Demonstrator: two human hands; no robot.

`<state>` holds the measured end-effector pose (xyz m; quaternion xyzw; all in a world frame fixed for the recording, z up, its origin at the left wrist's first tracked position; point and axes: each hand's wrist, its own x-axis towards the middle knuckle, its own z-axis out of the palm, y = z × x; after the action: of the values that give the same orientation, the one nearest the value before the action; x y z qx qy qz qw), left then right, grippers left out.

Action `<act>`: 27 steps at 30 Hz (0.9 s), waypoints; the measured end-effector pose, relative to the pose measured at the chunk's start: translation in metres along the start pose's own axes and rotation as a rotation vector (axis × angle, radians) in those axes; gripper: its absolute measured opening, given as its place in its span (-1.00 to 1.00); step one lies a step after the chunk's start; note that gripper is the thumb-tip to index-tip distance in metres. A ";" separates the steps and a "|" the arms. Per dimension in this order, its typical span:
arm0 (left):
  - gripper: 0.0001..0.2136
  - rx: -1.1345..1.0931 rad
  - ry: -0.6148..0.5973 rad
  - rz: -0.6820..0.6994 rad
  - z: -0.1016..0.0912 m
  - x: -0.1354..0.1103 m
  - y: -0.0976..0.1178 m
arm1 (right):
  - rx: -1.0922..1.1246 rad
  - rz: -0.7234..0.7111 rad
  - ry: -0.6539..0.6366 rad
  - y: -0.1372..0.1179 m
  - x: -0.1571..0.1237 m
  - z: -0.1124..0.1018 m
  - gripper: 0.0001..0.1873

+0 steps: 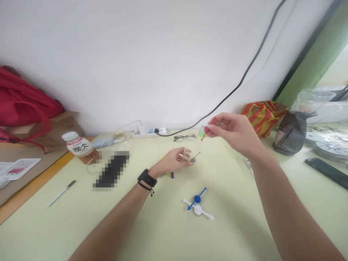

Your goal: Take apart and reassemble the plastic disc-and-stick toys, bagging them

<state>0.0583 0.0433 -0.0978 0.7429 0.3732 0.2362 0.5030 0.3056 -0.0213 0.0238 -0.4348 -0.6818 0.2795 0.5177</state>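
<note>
My left hand [176, 160], with a black watch on the wrist, hovers over the pale green table [136, 224] and pinches a small grey metal piece [195, 157] between its fingertips. My right hand [233, 132] is raised higher and further right, its fingers pinched on a small clear plastic part [202, 131] with green and red bits. A blue propeller-like piece [197, 198] and a white one [199, 211] lie crossed on the table below both hands. A few small coloured parts [170, 175] sit under my left hand.
At the back wall lie a power strip [149, 131] with a black cable, glasses [185, 137] and a white-capped bottle [77, 145]. A white pen [61, 193] lies left. A red bag [24, 105], an orange-red bag [262, 115], a grey pouch [292, 132] and a black phone [326, 172] border the table.
</note>
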 end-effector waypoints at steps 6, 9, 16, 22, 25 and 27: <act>-0.49 -0.033 -0.042 -0.017 0.000 -0.001 0.002 | -0.046 0.008 -0.036 0.003 0.002 0.012 -0.76; -0.48 -0.053 -0.074 0.004 0.001 -0.003 0.005 | -0.079 0.016 -0.061 0.002 0.003 0.018 -0.83; -0.51 -0.098 -0.098 0.010 0.005 -0.003 0.012 | -0.245 0.075 -0.141 0.012 0.004 0.029 -0.92; -0.60 -0.069 -0.103 0.042 0.006 -0.005 0.016 | -0.319 0.068 -0.216 0.024 0.004 0.035 -0.93; -0.74 -0.049 -0.127 0.104 0.006 -0.006 0.017 | -0.265 0.119 -0.240 0.022 0.003 0.036 -0.92; -0.78 -0.054 -0.131 0.124 0.007 -0.006 0.018 | -0.238 0.169 -0.265 0.021 0.003 0.036 -0.93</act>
<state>0.0650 0.0304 -0.0840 0.7646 0.2865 0.2279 0.5305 0.2777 -0.0069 -0.0032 -0.5079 -0.7333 0.2941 0.3433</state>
